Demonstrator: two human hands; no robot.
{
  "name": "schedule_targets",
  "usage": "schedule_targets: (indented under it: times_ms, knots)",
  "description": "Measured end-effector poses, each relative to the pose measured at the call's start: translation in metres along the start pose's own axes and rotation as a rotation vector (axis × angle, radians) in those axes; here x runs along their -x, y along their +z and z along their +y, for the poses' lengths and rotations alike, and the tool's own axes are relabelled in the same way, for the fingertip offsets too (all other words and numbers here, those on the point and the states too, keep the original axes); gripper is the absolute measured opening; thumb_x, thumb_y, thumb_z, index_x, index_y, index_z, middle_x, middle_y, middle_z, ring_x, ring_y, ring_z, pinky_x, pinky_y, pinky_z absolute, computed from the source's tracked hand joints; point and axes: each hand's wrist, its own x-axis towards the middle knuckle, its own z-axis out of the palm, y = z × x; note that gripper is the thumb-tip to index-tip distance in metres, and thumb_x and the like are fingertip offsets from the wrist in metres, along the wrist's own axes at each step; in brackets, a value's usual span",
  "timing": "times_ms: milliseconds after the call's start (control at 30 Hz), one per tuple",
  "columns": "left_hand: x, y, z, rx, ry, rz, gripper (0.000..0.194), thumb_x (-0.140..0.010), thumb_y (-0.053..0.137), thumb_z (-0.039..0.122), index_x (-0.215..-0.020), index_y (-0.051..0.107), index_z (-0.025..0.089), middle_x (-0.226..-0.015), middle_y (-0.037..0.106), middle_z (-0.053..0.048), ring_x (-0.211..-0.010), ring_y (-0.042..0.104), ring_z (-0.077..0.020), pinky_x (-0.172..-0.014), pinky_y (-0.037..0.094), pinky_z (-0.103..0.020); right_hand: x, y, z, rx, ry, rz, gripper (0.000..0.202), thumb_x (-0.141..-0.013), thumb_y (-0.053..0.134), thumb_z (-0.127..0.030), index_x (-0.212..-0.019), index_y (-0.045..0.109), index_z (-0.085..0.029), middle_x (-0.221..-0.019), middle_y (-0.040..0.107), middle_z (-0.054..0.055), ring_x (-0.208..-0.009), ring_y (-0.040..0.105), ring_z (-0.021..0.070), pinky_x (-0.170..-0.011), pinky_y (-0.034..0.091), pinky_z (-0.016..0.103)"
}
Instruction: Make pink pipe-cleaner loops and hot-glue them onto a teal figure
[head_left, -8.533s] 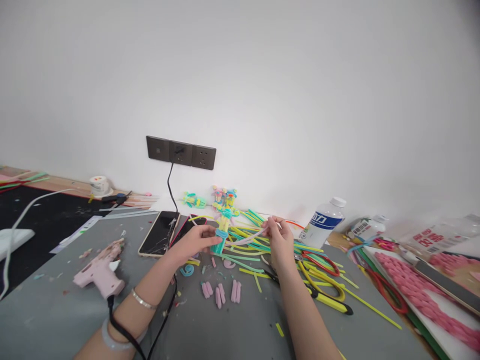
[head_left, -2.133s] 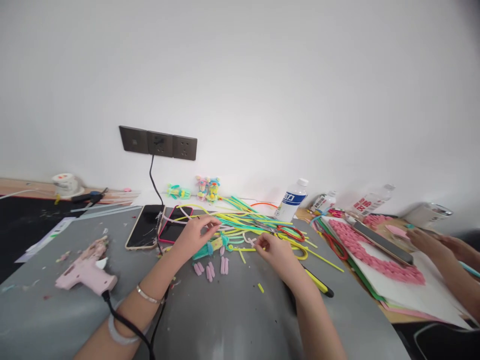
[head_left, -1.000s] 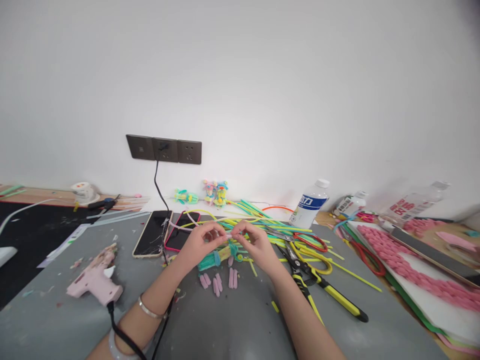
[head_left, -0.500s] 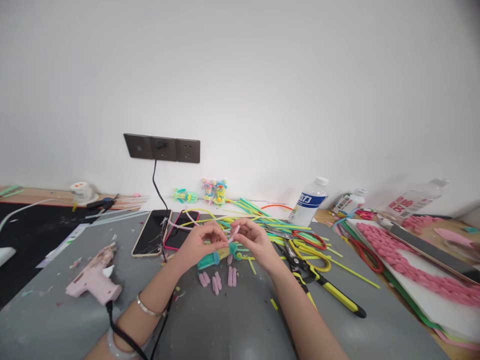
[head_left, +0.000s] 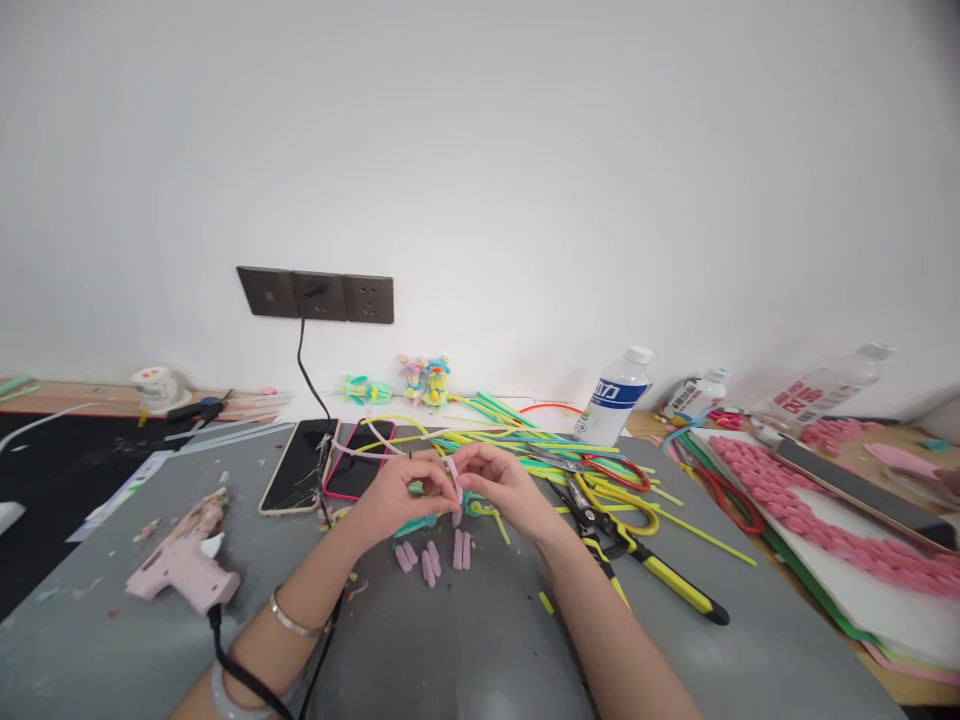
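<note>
Between my hands a short pale lilac pipe cleaner (head_left: pixel 452 470) stands nearly upright. My left hand (head_left: pixel 405 497) pinches it from one side, thumb and forefinger closed. From the other side my right hand (head_left: pixel 501 487) has its fingertips closed on the same piece. Just below and behind the fingers lie teal pipe cleaner pieces (head_left: pixel 409 526), partly hidden by the hands. Several folded lilac pipe cleaner pieces (head_left: pixel 431 563) rest in pairs on the grey mat in front of them.
A pink glue gun (head_left: pixel 184 570) with a black cord lies left, beside two phones (head_left: pixel 300 468). Green and yellow pipe cleaners (head_left: pixel 517 437), scissors (head_left: pixel 634 512) and yellow-black pliers (head_left: pixel 671 580) lie right. A bottle (head_left: pixel 616 398) and small figures (head_left: pixel 426 380) stand by the wall.
The lilac pipe cleaner has turned from a slant to nearly upright between my fingers. My hands have drawn closer together, and the view has shifted slightly.
</note>
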Motion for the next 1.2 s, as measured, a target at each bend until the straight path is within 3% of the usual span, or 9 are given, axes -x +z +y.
schedule_targets:
  times_ms: [167, 333, 500, 700, 767, 1000, 1200]
  knots:
    - [0.000, 0.001, -0.003, 0.045, -0.025, 0.037, 0.017, -0.078, 0.078, 0.033, -0.073, 0.075, 0.018, -0.079, 0.061, -0.004, -0.073, 0.058, -0.0164, -0.068, 0.047, -0.028, 0.001, -0.002, 0.003, -0.037, 0.011, 0.018, 0.028, -0.081, 0.077, -0.040, -0.103, 0.069, -0.023, -0.086, 0.068, 0.002, -0.077, 0.064, 0.0162, -0.074, 0.052, 0.029]
    - [-0.002, 0.000, -0.009, 0.151, -0.035, 0.079, 0.018, -0.078, 0.079, 0.035, -0.075, 0.074, 0.017, -0.078, 0.060, -0.003, -0.071, 0.057, -0.0157, -0.067, 0.046, -0.028, 0.003, -0.003, 0.007, -0.055, -0.031, 0.077, 0.022, -0.083, 0.076, -0.041, -0.083, 0.067, -0.021, -0.079, 0.063, 0.000, -0.071, 0.059, 0.0152, -0.071, 0.049, 0.028]
    - [0.000, 0.001, -0.005, 0.208, -0.049, -0.050, 0.019, -0.080, 0.077, 0.034, -0.074, 0.073, 0.017, -0.082, 0.063, -0.004, -0.076, 0.060, -0.0168, -0.070, 0.049, -0.028, 0.004, -0.001, 0.004, -0.082, 0.022, -0.018, 0.024, -0.082, 0.076, -0.043, -0.086, 0.066, -0.021, -0.077, 0.061, 0.000, -0.070, 0.057, 0.0153, -0.068, 0.048, 0.027]
    - [0.004, 0.000, 0.003, 0.097, -0.089, -0.193, 0.013, -0.085, 0.069, 0.027, -0.079, 0.072, 0.015, -0.086, 0.066, -0.004, -0.076, 0.059, -0.0148, -0.071, 0.047, -0.025, 0.004, -0.001, 0.003, -0.053, -0.014, -0.082, 0.022, -0.082, 0.077, -0.040, -0.080, 0.066, -0.020, -0.075, 0.057, 0.000, -0.068, 0.053, 0.0144, -0.066, 0.046, 0.026]
    - [0.003, 0.001, 0.003, 0.109, -0.090, -0.157, 0.015, -0.086, 0.068, 0.029, -0.080, 0.070, 0.015, -0.085, 0.065, -0.003, -0.073, 0.058, -0.0136, -0.070, 0.046, -0.024, 0.003, -0.003, 0.006, -0.048, -0.038, -0.043, 0.021, -0.084, 0.075, -0.040, -0.081, 0.066, -0.021, -0.077, 0.058, 0.000, -0.069, 0.054, 0.0148, -0.067, 0.046, 0.027]
    - [-0.005, 0.003, -0.003, 0.202, -0.164, 0.170, 0.026, -0.078, 0.075, 0.039, -0.087, 0.069, 0.015, -0.084, 0.066, -0.004, -0.078, 0.060, -0.0178, -0.072, 0.047, -0.028, -0.001, -0.009, 0.016, -0.023, -0.190, 0.191, 0.017, -0.087, 0.073, -0.038, -0.085, 0.064, -0.023, -0.084, 0.061, 0.001, -0.076, 0.058, 0.0158, -0.073, 0.048, 0.029]
    - [-0.006, 0.004, -0.002, 0.191, -0.177, 0.201, 0.027, -0.077, 0.074, 0.041, -0.076, 0.069, 0.015, -0.076, 0.065, -0.003, -0.074, 0.058, -0.0171, -0.071, 0.047, -0.027, -0.003, -0.004, 0.011, 0.037, -0.231, 0.246, 0.017, -0.084, 0.076, -0.037, -0.082, 0.066, -0.023, -0.082, 0.063, 0.002, -0.076, 0.059, 0.0166, -0.071, 0.049, 0.028]
